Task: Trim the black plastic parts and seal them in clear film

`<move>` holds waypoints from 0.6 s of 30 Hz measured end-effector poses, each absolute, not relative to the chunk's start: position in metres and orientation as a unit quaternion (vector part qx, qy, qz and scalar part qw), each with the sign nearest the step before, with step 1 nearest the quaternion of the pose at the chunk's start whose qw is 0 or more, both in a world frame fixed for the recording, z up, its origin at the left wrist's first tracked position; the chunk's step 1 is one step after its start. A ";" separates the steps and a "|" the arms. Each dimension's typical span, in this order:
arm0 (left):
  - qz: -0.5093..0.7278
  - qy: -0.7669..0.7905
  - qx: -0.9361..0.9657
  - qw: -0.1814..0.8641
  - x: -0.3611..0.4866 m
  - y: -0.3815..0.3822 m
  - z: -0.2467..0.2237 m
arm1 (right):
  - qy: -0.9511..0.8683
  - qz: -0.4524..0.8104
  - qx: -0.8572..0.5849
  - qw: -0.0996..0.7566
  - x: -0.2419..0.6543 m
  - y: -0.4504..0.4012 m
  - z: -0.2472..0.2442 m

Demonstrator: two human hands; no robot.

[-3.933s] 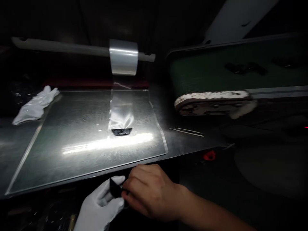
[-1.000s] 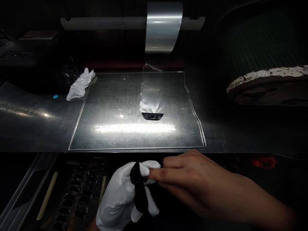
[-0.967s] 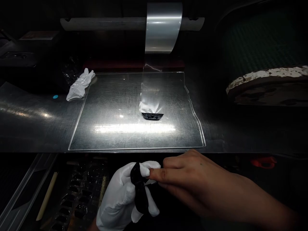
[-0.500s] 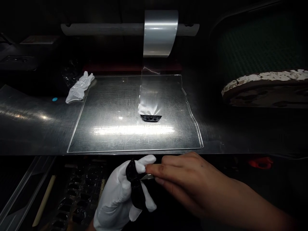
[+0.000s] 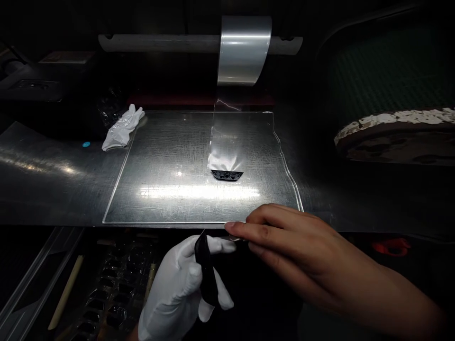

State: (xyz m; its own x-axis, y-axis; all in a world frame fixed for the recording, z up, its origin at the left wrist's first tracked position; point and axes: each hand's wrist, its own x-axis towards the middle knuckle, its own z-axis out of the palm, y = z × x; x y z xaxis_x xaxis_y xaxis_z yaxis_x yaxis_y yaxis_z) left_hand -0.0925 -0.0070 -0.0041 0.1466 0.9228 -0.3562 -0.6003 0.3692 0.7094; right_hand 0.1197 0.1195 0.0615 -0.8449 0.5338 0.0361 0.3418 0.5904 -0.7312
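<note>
My left hand (image 5: 185,279), in a white glove, grips a dark, narrow black plastic part (image 5: 206,274) below the front edge of the bench. The part is held upright and slightly tilted, thumb on one side and fingers behind. My bare right hand (image 5: 284,241) pinches a thin metal blade (image 5: 237,238), mostly hidden by the fingers, with its tip toward the gloved index finger and the part's upper end. A second black plastic part (image 5: 226,175) lies on the scratched clear sheet (image 5: 170,156), at the end of a strip of clear film (image 5: 227,137).
A roll of film (image 5: 245,52) hangs on a bar (image 5: 159,43) at the back. A crumpled white glove (image 5: 122,129) lies at the sheet's left corner. Below left is a clear tray of black parts (image 5: 106,289); a red object (image 5: 391,246) sits below right.
My right hand has moved up and to the right with the blade, away from the part. My left hand has turned the part a little. The view has shifted slightly.
</note>
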 end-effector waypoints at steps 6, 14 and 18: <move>0.478 0.442 0.183 0.736 -0.092 -0.005 0.009 | -0.928 0.269 -0.242 0.093 0.112 0.121 0.067; 0.452 0.470 0.187 0.735 -0.094 -0.007 0.012 | -0.945 0.220 -0.235 0.064 0.107 0.122 0.062; 0.442 0.477 0.190 0.735 -0.092 -0.007 0.013 | -0.943 0.218 -0.241 0.072 0.107 0.122 0.060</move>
